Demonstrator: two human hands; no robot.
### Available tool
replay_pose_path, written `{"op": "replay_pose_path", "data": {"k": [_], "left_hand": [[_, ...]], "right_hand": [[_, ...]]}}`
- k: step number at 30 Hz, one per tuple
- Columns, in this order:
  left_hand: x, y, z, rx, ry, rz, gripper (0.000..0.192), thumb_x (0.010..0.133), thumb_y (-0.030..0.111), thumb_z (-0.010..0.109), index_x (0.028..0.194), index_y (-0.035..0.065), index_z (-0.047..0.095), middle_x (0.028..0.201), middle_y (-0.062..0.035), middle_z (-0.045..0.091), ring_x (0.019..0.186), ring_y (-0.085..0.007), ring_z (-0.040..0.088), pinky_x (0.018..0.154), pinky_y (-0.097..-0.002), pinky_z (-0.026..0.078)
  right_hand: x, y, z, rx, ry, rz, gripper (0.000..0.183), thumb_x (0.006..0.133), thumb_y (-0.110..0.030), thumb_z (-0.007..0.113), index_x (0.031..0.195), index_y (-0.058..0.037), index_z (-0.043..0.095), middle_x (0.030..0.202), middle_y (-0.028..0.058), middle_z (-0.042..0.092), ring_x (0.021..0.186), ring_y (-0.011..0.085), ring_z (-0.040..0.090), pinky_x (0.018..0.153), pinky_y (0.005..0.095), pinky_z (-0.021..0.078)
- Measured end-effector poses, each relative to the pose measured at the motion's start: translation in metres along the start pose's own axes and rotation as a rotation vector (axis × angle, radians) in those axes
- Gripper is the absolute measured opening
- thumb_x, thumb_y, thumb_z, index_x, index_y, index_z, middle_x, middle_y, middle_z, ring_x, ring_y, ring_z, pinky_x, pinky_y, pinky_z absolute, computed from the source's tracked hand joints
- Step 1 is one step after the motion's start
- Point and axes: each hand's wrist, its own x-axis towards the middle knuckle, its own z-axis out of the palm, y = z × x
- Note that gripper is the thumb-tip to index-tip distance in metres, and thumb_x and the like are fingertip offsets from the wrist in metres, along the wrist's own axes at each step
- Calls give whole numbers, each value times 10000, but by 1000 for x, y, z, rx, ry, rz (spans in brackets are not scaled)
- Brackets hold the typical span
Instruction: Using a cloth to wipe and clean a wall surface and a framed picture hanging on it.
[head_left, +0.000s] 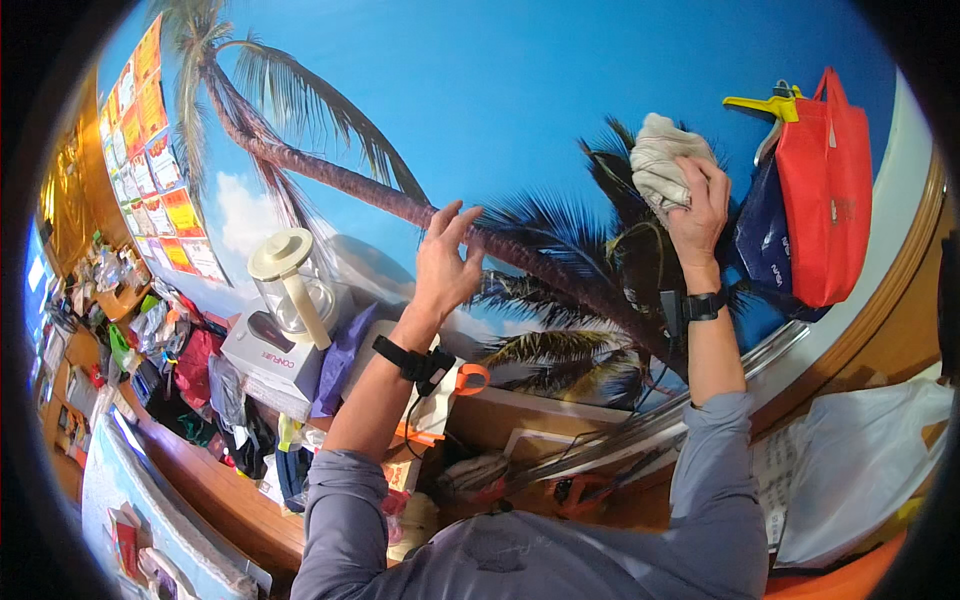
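A crumpled whitish cloth (660, 161) is bunched under my right hand (701, 206), held up against a wall mural (480, 82) of blue sky and palm trees. My left hand (450, 262) is raised before the mural's slanting palm trunk, its fingers apart and nothing in them. I cannot tell whether its fingertips touch the wall. Below and left of that hand, a glass jug (292, 285) with a cream lid and handle stands on a white box (274, 356). A dark band with a small device sits on each of my wrists.
A red bag (825, 195) and a navy bag (769, 232) hang at the right by a yellow clip (765, 105). Orange and white sheets (154, 165) cover the left wall part. Clutter (187, 352) fills the left side. A white plastic bag (862, 465) lies lower right.
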Motion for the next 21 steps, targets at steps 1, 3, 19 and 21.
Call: {"op": "replay_pose_path", "data": {"k": [1,3,19,21], "left_hand": [[0,0,-2,33,-7,-8,486,929,78,650,1414,112,657,1508,-240,562,1218,-402,658,974,-441,578],[-1,2,2,61,-14,1,508,927,75,647,1433,122,646,1528,-256,534,1254,-425,636,1006,-460,563],[8,-4,43,214,-45,233,724,832,18,655,1537,125,534,1642,-377,275,1397,-556,455,1135,-565,421],[10,-7,46,241,-26,285,730,833,21,644,1547,114,518,1647,-375,268,1428,-568,421,1138,-580,414]], "right_hand": [[-10,-1,0,3,-2,2,528,738,72,703,1232,-114,714,1206,107,632,1114,388,599,965,483,515],[-45,-1,-2,-2,-19,97,522,758,89,677,1240,-108,712,1197,124,614,1137,393,586,980,493,502],[-411,-48,-64,184,33,1523,480,904,48,585,1378,-21,583,1413,160,585,1297,368,564,1103,459,436],[-421,-45,-78,115,81,1564,492,920,36,573,1410,-5,563,1457,172,570,1319,362,554,1122,448,426]]}}
